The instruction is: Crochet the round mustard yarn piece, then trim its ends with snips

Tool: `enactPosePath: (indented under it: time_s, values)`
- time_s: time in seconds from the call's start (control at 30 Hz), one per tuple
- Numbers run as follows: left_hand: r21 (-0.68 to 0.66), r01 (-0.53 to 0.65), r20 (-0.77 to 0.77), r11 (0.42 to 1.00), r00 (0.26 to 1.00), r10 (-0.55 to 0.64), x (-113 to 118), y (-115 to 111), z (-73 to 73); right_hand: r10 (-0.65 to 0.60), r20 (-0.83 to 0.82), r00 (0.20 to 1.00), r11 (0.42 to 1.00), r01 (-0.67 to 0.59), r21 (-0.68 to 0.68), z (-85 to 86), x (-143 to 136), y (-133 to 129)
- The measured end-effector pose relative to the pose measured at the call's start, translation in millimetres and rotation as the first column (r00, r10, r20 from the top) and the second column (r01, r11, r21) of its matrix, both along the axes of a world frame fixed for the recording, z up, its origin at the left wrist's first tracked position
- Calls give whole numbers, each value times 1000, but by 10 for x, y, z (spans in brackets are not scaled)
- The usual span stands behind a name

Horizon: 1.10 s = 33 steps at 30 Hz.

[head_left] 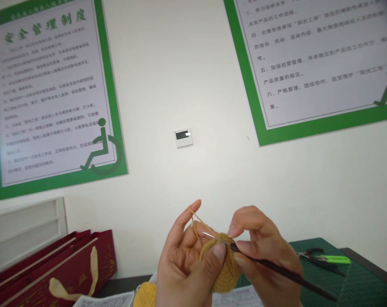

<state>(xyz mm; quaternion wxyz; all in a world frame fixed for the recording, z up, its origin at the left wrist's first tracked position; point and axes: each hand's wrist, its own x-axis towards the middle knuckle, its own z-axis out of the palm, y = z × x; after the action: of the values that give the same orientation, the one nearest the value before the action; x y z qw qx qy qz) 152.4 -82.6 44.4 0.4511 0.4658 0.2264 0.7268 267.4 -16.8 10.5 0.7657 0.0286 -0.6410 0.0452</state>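
Observation:
A round mustard-yellow crocheted piece [228,273] is pinched between the thumb and fingers of my left hand [189,260]. Yellow yarn [193,221] loops over the raised left index finger and runs down to the top of the piece. My right hand [267,251] grips a crochet hook [286,271] with a dark handle. The hook's thin metal tip lies at the upper edge of the piece, pointing left, close to the yarn. My right fingertips touch or nearly touch the piece's top edge.
A yellow yarn ball [145,295] sits below left, by printed papers [108,300]. Red gift bags [85,268] stand at the left. On a green cutting mat [359,281] at the right lie pliers [315,255] with a bright green handle. Framed posters and a thermostat [183,138] are on the wall.

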Motion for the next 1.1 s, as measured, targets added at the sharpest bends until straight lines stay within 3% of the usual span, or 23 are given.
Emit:
enactPosePath:
  time_s: [0.07,0.17,0.23,0.47,0.57,0.63,0.73,0.8,0.87,0.93,1.0,1.03,1.1]
  values:
    - [12,-48,16,999,999,48,37,-20,3,-183,-61,981,979,188,80,-27,-24,6]
    - [76,-173,8,982,985,173,114,-41,-1,-460,-191,867,861,488,141,-37,-74,-33]
    - [121,-241,-11,963,970,244,160,-50,-2,-522,-206,828,822,552,136,-22,-86,-73]
    - [145,-218,-74,965,970,230,169,-56,33,-352,-100,931,935,354,6,38,21,-179]
    - [146,-261,-106,954,955,277,122,-59,46,-176,-123,977,975,155,-162,40,74,-204]
    - [135,-211,-130,968,965,229,85,-52,44,-34,-173,984,949,-23,-313,55,114,-201]
    - [119,-108,-136,987,983,123,36,-28,32,239,-231,943,801,-326,-502,111,151,-169]
    - [116,-75,-131,990,987,90,14,-11,25,444,-269,855,628,-510,-588,153,135,-148]
    - [114,-56,-128,992,989,70,5,-4,20,580,-310,753,464,-619,-634,176,80,-140]
    - [112,-58,-117,992,991,71,9,-9,20,638,-319,701,406,-657,-635,168,6,-140]
    - [102,-82,-99,991,991,92,21,-23,23,638,-283,716,463,-651,-602,135,-52,-135]
    - [97,-102,-95,990,989,111,29,-30,25,613,-248,750,533,-624,-571,115,-64,-129]
    - [88,-142,-88,986,985,149,42,-41,26,465,-144,873,750,-475,-461,82,-46,-114]
